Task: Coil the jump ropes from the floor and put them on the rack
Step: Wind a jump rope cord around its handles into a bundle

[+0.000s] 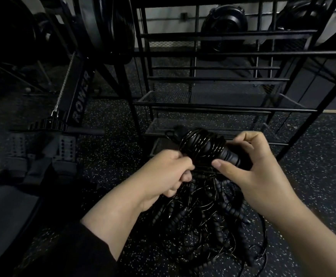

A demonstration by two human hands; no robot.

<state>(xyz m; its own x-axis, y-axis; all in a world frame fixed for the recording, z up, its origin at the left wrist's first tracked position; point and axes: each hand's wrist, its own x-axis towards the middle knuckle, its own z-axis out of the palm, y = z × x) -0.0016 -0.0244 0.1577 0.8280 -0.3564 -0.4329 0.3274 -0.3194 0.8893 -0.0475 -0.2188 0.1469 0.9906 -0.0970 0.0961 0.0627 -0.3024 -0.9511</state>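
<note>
A black jump rope [203, 145] with its thin cord wound round its ribbed handles is held between both hands in front of the black metal rack [219, 105]. My right hand [257, 170] grips the handle end of the bundle with thumb and fingers. My left hand [168, 174] is curled round the cord at the bundle's lower left. Below the hands a tangled pile of more black jump ropes [209, 218] lies on the speckled floor, ribbed handles and thin cords mixed together.
The rack has several mesh shelves, the lowest [203, 126] just behind the bundle. A rowing machine [71, 108] stands to the left with its foot plates near my left arm. Weight plates [107, 27] and dark equipment sit at the back. Speckled rubber floor [312, 176] lies to the right.
</note>
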